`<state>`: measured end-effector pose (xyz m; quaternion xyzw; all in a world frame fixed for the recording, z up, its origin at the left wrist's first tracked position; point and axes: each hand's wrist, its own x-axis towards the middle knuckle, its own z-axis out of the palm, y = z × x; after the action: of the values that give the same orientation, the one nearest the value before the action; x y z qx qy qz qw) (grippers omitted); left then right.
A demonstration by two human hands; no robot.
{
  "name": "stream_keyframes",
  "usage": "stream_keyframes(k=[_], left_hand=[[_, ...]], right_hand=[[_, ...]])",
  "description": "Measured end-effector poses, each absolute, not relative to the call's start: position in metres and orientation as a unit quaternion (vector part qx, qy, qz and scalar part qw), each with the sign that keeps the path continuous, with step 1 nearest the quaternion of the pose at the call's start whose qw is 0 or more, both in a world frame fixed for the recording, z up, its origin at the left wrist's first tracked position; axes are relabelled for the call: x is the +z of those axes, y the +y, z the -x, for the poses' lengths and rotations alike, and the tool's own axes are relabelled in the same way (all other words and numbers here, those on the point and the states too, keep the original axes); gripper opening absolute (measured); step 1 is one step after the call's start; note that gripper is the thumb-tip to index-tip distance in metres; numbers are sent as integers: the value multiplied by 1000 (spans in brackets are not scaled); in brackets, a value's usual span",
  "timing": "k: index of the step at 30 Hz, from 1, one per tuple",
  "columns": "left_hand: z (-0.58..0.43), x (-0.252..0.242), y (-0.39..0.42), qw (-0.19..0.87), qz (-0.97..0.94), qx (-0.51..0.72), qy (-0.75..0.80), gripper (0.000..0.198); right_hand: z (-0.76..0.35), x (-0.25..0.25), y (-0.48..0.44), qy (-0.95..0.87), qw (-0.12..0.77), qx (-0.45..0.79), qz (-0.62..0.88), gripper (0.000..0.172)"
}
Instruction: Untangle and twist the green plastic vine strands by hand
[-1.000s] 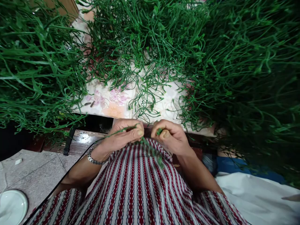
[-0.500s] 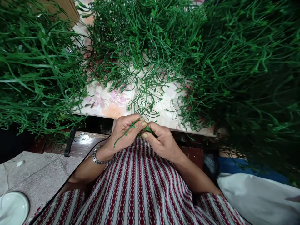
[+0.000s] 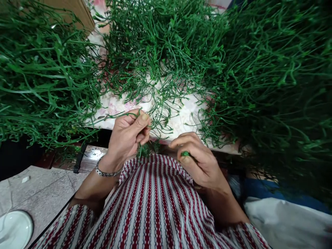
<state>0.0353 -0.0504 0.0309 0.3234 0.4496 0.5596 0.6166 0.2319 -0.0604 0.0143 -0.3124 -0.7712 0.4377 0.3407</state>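
My left hand is closed over the table's front edge, thumb and forefinger pinching a thin green stem that sticks out to the left. Further green strands hang below its fingers. To the right and a little lower, my right hand pinches a small green plant piece between thumb and curled forefinger. The hands are apart. A loose line of thin, curly-tipped green stems lies on the flowered tablecloth just beyond them.
Large heaps of green stems stand at the left, centre back and right. A cardboard box is at the back left. Below are a round white lid-like object and a white bag.
My hands have drawn apart from their shared pinch. The left rose slightly up and left with the stem; the right moved right and down with a small green piece.
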Motion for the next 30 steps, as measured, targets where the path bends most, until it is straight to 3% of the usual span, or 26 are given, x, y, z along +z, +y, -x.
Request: stream_keyframes(k=[7, 10, 15, 17, 21, 25, 30], left_hand=[[-44, 25, -53, 687, -263, 553, 391, 24], [-57, 26, -57, 686, -248, 577, 366, 22], [-65, 27, -58, 696, -303, 553, 344, 18], [-60, 25, -57, 682, -357, 538, 345, 15], [-51, 18, -57, 658, -452, 487, 355, 37], [-52, 16, -60, 585, -568, 424, 394, 11], [-56, 20, -60, 541, -605, 411, 415, 11]], right_hand=[[-215, 3, -71, -732, 316, 440, 415, 12], [-204, -3, -75, -746, 297, 413, 430, 24], [-202, -8, -75, -742, 318, 381, 452, 9], [-208, -6, -73, -720, 308, 427, 452, 11], [-221, -2, -68, -645, 322, 532, 444, 21], [-230, -3, -67, -605, 343, 563, 446, 23], [-232, 3, -63, -657, 344, 484, 465, 16]])
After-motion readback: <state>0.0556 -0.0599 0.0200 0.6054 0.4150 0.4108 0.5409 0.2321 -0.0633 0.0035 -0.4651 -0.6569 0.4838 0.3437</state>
